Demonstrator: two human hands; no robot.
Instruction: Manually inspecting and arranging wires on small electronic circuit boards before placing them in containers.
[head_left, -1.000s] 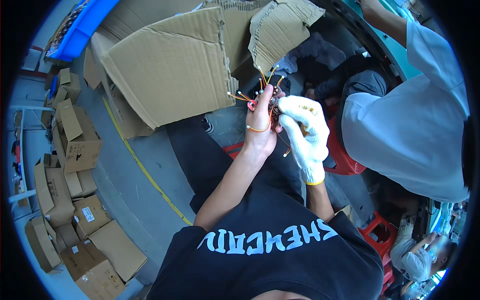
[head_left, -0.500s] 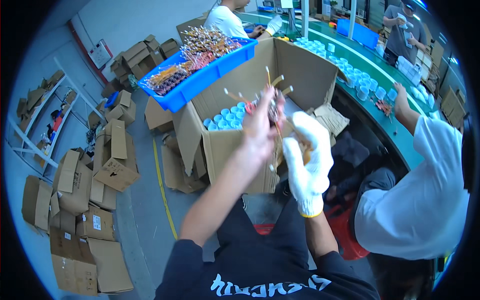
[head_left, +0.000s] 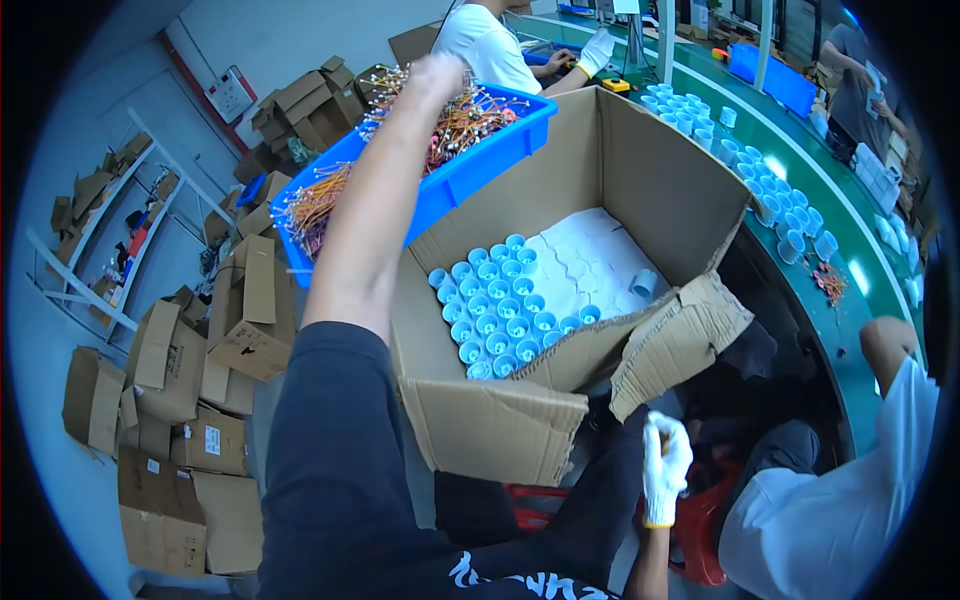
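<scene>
My bare left hand (head_left: pixel 438 78) is over the far part of a long blue bin (head_left: pixel 436 208) at the upper left, right at the heap of orange and dark red wire leads (head_left: pixel 472 125) with pale tips. Its fingers are blurred and hidden behind the hand. Low in front of me, my right hand (head_left: pixel 665 468) wears a white knitted glove. The gloved fingers are curled in; what they hold, if anything, does not show. Between the hands stands a large open cardboard box (head_left: pixel 490 425), with rows of light blue plastic cups (head_left: pixel 497 290) standing inside.
One cup (head_left: pixel 645 283) stands apart near the box's right wall. A torn flap (head_left: pixel 680 340) hangs off the right side. More cups (head_left: pixel 785 205) and loose wires (head_left: pixel 829 284) lie on the green conveyor (head_left: pixel 850 350). Co-workers sit right and behind. Empty cartons (head_left: pixel 160 370) pile up left.
My left hand has gone from above the box, where it held a bundle of wires, up and left to the blue bin. My gloved right hand has dropped lower and its fingers have curled in.
</scene>
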